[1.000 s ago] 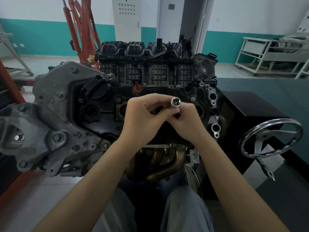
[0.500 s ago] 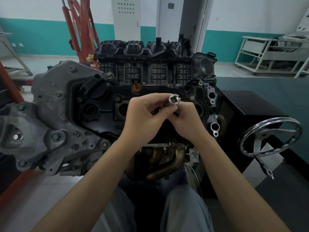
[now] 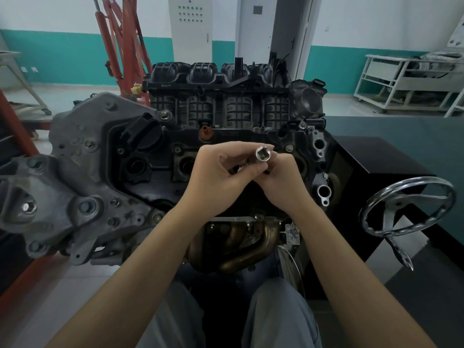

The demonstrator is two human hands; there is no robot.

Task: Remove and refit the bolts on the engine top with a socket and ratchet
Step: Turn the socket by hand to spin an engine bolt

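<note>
Both hands, left hand point(image 3: 221, 177) and right hand point(image 3: 281, 177), pinch the socket point(image 3: 263, 154), now tilted slightly more upward; fitting continues, bolts beyond them untouched.

A workshop is showing here, likely one for engine work. A bare engine point(image 3: 200, 151) is sitting on a stand with a steel handwheel point(image 3: 406, 209) at its right. A red hoist point(image 3: 123, 46) is standing behind it on the tiled floor. A white metal rack point(image 3: 411, 81) is standing by the teal-banded wall, and a grey cabinet point(image 3: 190, 28) is rising beside a door.
</note>
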